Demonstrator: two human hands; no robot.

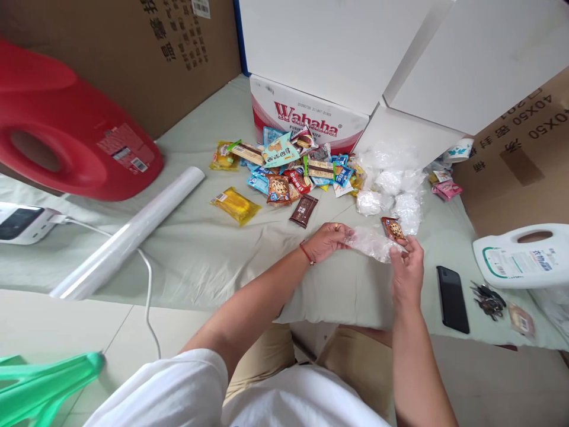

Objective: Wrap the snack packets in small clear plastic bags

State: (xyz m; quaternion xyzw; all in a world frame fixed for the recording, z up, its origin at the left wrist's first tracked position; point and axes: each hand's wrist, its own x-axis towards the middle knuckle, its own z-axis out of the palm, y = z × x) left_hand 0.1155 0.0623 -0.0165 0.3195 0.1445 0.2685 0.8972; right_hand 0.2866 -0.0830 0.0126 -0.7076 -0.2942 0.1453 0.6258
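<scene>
My left hand [329,242] is closed in a pinch on one end of a crumpled clear plastic bag [372,244]. The bag's other end is gripped by my right hand [408,267], so it stretches between both hands just over the cloth. A small brown cookie packet [393,228] shows right above my right fingertips; whether they also hold it I cannot tell. Beyond my left hand lie a dark brown wrapped bar [304,211], a yellow snack packet [235,206] and a heap of mixed snack packets [280,151]. Behind the bag sits a pile of bunched clear plastic bags [391,181].
White boxes and a Wahaha carton [306,112] stand at the back. To the left are a red jug [75,130], a plastic film roll [133,234] and a white cable [149,284]. On the right are a phone [452,299], keys [488,300] and a white detergent bottle [524,258].
</scene>
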